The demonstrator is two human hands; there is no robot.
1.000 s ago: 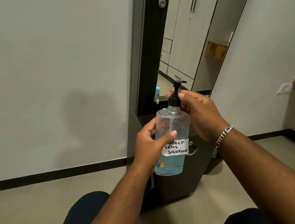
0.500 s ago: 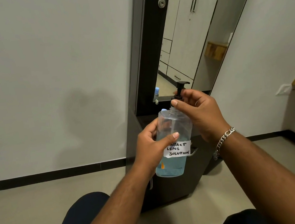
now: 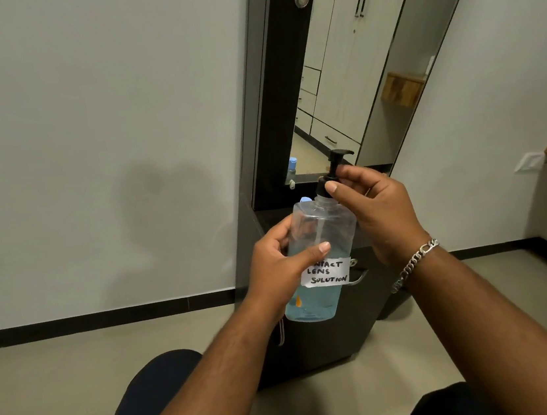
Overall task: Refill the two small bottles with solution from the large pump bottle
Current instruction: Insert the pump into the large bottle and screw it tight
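1. A large clear plastic pump bottle [image 3: 318, 257], about half full of pale blue liquid and marked with a white handwritten label reading "lens solution", is held upright in the air in front of a dark cabinet [image 3: 319, 339], resting on no surface.
2. The body of the bottle is wrapped by the left hand [image 3: 278, 272], the thumb laid across the front and the fingers curled behind.
3. The black collar under the black pump head [image 3: 337, 161] is pinched by the thumb and fingertips of the right hand [image 3: 377, 211], on whose wrist a silver chain bracelet [image 3: 413, 264] is worn.
4. The bottle is judged moderately heavy, smooth and somewhat slippery, with thin walls that would give under a squeeze; it is best held around the mid-body, with the collar taken for twisting.
5. A small blue-capped bottle [image 3: 292, 167] is seen at the left edge of the cabinet's top, beside a tall mirror [image 3: 351, 70]; a second blue cap shows just behind the large bottle's shoulder.
6. Pale walls, a black skirting strip and a light floor [image 3: 46, 390] make up the room.
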